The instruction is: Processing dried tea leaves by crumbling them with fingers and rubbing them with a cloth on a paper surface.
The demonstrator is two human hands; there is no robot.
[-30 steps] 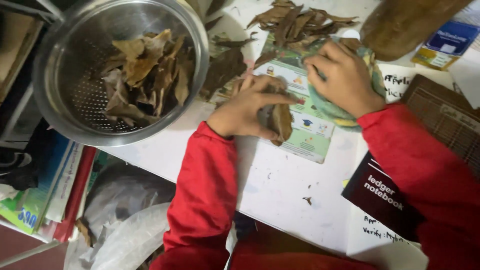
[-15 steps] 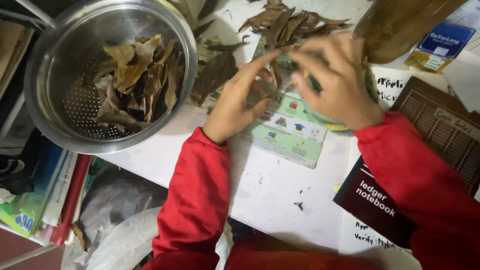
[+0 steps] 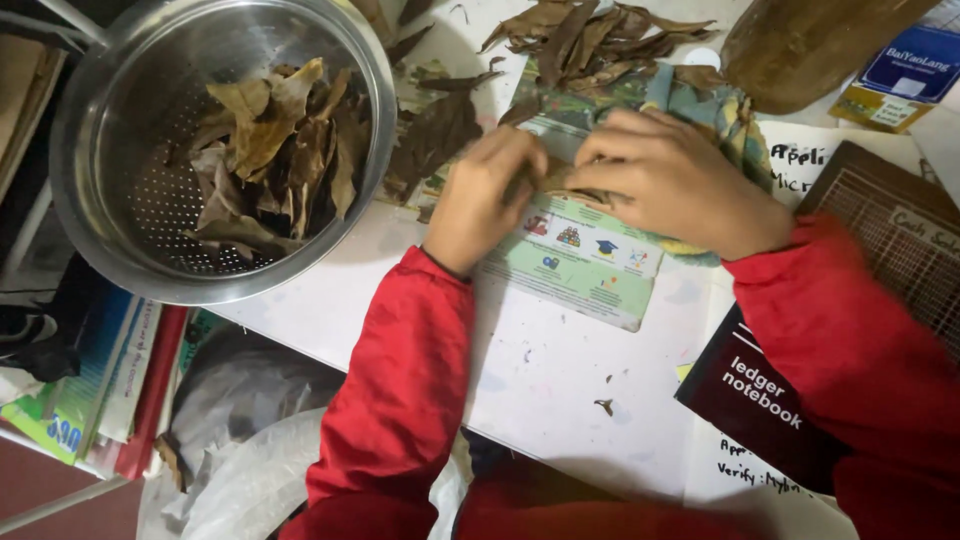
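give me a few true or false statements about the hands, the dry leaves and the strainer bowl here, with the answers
1. The metal strainer bowl holds dry brown leaves. True.
2. The left hand is reaching into the strainer bowl. False: it is on the white table, apart from the bowl, meeting the right hand over a printed green card.
3. Both sleeves are red. True.
4. The loose leaf pile lies between the hands and the person's body. False: it lies beyond the hands, at the far edge of the table.
5. A dark notebook lies under the right forearm. True.
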